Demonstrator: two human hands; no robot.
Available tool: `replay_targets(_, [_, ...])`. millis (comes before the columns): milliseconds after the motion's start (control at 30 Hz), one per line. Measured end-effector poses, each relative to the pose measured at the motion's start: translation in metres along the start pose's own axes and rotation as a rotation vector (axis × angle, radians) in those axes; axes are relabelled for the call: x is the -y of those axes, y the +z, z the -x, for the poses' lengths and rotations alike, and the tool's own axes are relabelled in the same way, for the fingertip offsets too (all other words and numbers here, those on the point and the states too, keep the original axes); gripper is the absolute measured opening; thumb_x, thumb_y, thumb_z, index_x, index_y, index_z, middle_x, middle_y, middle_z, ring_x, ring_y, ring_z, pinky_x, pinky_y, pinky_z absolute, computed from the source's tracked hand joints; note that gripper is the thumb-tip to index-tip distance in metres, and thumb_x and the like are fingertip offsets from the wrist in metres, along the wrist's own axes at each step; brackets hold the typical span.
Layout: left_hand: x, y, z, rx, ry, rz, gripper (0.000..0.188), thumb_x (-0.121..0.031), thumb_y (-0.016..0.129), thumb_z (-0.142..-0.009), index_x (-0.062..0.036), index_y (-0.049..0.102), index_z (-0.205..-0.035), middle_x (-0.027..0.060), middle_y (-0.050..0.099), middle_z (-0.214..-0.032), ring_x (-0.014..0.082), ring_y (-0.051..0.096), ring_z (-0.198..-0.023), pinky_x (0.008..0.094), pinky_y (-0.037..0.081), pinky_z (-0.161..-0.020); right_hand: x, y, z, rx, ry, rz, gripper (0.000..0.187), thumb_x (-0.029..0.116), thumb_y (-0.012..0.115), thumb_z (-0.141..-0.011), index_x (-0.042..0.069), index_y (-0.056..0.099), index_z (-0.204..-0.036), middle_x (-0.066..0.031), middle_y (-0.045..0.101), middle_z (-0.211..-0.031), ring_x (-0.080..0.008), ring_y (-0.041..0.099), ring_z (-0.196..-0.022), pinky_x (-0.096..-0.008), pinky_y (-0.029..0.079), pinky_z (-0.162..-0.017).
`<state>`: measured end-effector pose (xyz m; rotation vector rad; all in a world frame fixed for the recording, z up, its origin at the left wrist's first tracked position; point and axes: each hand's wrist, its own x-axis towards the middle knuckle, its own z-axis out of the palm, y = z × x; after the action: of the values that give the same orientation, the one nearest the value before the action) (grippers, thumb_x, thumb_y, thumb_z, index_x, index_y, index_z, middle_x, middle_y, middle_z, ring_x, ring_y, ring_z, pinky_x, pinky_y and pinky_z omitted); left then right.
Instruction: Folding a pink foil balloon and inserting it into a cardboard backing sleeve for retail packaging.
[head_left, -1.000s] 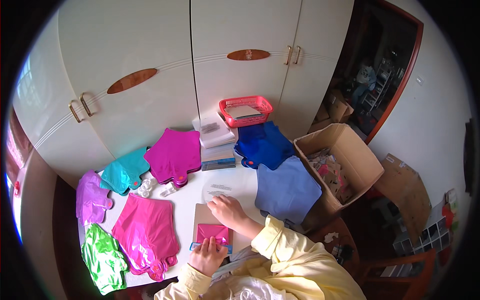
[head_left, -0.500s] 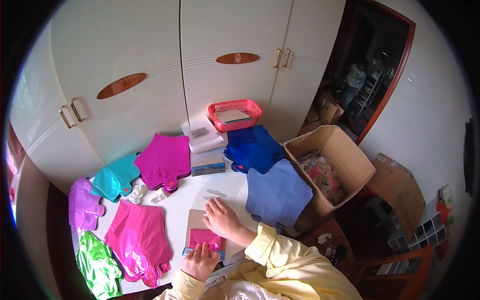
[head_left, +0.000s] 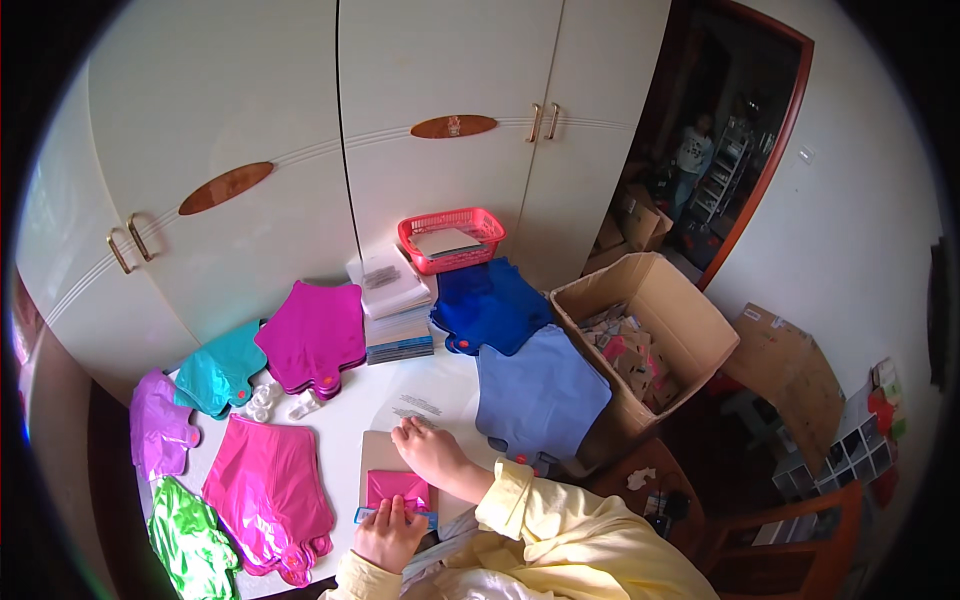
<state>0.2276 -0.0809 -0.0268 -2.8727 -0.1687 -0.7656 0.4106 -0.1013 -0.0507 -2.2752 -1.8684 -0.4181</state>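
In front of me on the table lies a brown card (head_left: 378, 453) with a folded pink foil sheet (head_left: 385, 487) on it and a blue strip along the near edge. My left hand (head_left: 391, 535) grips this near edge, fingers pressed together over the pink foil; its thumb is mostly hidden. A clear plastic bag (head_left: 440, 388) with small print stretches away beyond the card. On the bag, my right hand (head_left: 432, 457) has bent fingers closed at the film, just past the card's far part.
Star-shaped foil stacks lie around: magenta (head_left: 312, 335), teal (head_left: 222, 370), purple (head_left: 160, 425), green (head_left: 190, 540), pink (head_left: 268, 490), dark blue (head_left: 490, 305), grey-blue (head_left: 540, 390). Behind are plastic bag stacks (head_left: 390, 290) and a red basket (head_left: 450, 262). A carton (head_left: 690, 330) stands right.
My right hand's fingers have bent and drawn together on the plastic. My left hand stays on the pink foil and card. The whole view has shifted slightly.
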Motion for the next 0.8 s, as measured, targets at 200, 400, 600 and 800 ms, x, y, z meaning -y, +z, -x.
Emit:
replay_targets(200, [0.0, 0.003, 0.002, -0.014, -0.001, -0.001, 0.009, -0.011, 0.063, -0.074, -0.0105, 0.054, -0.076, 0.0167, 0.068, -0.093, 0.0268, 0.07, -0.078, 0.0332, 0.057, -0.056, -0.002, 0.012, 0.006, -0.161, -0.039, -0.011, 0.015, 0.013, 0.056, -0.083, 0.003, 0.059, -0.094, -0.0162, 0.068, -0.104, -0.0224, 0.067, -0.098, -0.0279, 0.058, -0.066])
replay_targets(400, [-0.001, -0.002, 0.001, 0.006, -0.004, -0.007, 0.01, -0.01, 0.063, -0.073, -0.0103, 0.054, -0.077, 0.016, 0.068, -0.094, 0.0259, 0.07, -0.08, 0.0329, 0.056, -0.057, 0.001, 0.003, 0.003, -0.2, -0.054, -0.042, 0.007, 0.013, 0.058, -0.08, 0.008, 0.055, -0.084, -0.0081, 0.065, -0.084, -0.0177, 0.066, -0.081, -0.0272, 0.056, -0.061])
replay_targets(600, [-0.002, -0.005, 0.002, 0.011, 0.003, -0.01, 0.01, -0.01, 0.064, -0.071, -0.0102, 0.055, -0.076, 0.0155, 0.069, -0.094, 0.0252, 0.07, -0.082, 0.0323, 0.056, -0.058, -0.001, -0.001, 0.01, -0.195, -0.1, -0.09, 0.008, 0.01, 0.059, -0.077, 0.009, 0.054, -0.084, -0.0038, 0.057, -0.081, -0.0174, 0.062, -0.079, -0.0268, 0.055, -0.061])
replay_targets(800, [-0.001, -0.001, 0.004, 0.01, 0.004, 0.011, 0.009, -0.011, 0.063, -0.075, -0.0105, 0.054, -0.077, 0.0169, 0.068, -0.094, 0.0272, 0.07, -0.079, 0.0333, 0.057, -0.058, -0.009, 0.0, 0.006, -0.221, -0.141, -0.251, 0.005, 0.011, 0.058, -0.079, 0.008, 0.056, -0.081, -0.008, 0.056, -0.086, -0.0214, 0.058, -0.085, -0.0323, 0.052, -0.072])
